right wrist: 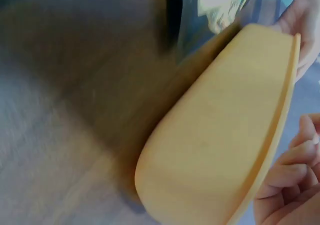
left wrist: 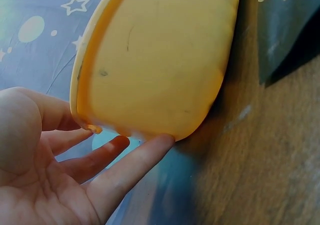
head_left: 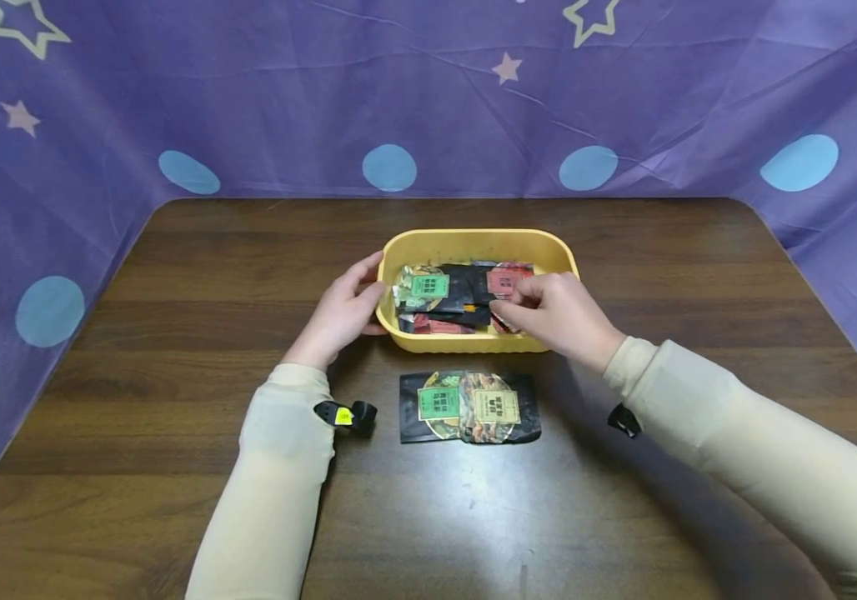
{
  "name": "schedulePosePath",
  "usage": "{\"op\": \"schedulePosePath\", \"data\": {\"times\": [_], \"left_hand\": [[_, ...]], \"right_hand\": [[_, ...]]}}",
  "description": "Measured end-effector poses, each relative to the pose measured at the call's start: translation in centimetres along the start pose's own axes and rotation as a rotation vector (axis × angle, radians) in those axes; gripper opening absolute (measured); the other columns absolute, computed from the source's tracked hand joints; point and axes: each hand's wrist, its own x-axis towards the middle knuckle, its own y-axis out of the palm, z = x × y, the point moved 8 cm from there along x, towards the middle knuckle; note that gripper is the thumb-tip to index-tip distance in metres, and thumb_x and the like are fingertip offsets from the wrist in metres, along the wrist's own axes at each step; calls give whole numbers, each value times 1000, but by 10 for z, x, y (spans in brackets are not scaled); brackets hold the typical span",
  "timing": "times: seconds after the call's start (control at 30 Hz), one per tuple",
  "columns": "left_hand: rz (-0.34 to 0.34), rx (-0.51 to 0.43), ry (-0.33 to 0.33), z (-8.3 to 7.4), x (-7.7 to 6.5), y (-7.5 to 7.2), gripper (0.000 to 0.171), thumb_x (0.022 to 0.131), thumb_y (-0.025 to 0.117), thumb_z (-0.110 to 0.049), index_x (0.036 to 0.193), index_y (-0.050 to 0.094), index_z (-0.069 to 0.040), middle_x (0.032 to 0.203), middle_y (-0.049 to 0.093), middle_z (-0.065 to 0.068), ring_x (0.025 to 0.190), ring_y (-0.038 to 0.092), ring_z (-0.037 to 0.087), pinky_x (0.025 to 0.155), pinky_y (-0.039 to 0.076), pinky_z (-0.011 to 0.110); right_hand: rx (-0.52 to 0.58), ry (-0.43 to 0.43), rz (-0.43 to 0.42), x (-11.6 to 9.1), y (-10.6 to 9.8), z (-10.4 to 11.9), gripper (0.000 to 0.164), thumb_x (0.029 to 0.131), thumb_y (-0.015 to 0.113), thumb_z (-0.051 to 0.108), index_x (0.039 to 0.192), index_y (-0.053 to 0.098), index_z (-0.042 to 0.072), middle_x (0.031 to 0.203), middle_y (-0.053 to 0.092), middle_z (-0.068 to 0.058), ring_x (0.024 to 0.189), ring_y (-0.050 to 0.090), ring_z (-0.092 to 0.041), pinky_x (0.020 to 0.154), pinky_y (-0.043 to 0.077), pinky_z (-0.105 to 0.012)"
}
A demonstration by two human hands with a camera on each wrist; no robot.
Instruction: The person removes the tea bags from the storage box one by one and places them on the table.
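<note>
A yellow plastic bin (head_left: 477,342) holds several tea packets, among them a black one with a green label (head_left: 429,287) and a red-labelled one (head_left: 502,282). At the bin's left end, my left hand (head_left: 340,315) rests its fingertips against the outer wall and rim. The left wrist view shows these fingers (left wrist: 132,172) mostly straight. My right hand (head_left: 567,318) reaches over the right rim, its thumb and forefinger pinching the edge of a tea packet inside. In the right wrist view its curled fingers (right wrist: 292,177) show above the rim; the packet is mostly hidden.
On the table in front of the bin lie two black tea packets side by side, one green-labelled (head_left: 428,408) and one cream-labelled (head_left: 503,408). A purple curtain (head_left: 458,108) with stars and dots hangs behind the brown wooden table (head_left: 173,417).
</note>
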Motion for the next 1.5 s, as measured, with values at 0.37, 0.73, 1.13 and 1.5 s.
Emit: {"op": "schedulePosePath", "data": {"times": [0.37,0.73,1.13,1.5], "left_hand": [[-1,-1,2,0,1,0,54,105,41,-18,158,27,-23,149,38,16,116,59,34,78,64,38],[2,-8,4,2,0,-1,55,105,41,-17,158,26,-22,148,39,17,115,59,34,78,64,39],[8,-16,5,0,-1,1,55,105,42,-17,158,26,-21,148,39,17,116,59,34,78,64,39],[11,-6,11,-1,-1,-1,55,105,41,-17,158,26,-20,147,40,18,114,59,35,79,64,40]], "right_hand": [[56,118,87,25,11,-7,18,93,70,26,86,69,10,70,69,-10,59,66,-25,52,54,-25],[-87,152,176,49,36,-10,40,90,73,33,121,69,8,108,72,-10,87,67,-24,80,57,-38],[-120,171,191,68,54,-14,56,90,73,36,135,60,7,138,59,-13,132,51,-32,113,42,-46],[-181,144,224,74,65,-17,69,87,76,38,143,52,5,146,53,-15,138,44,-32,120,35,-44]]}}
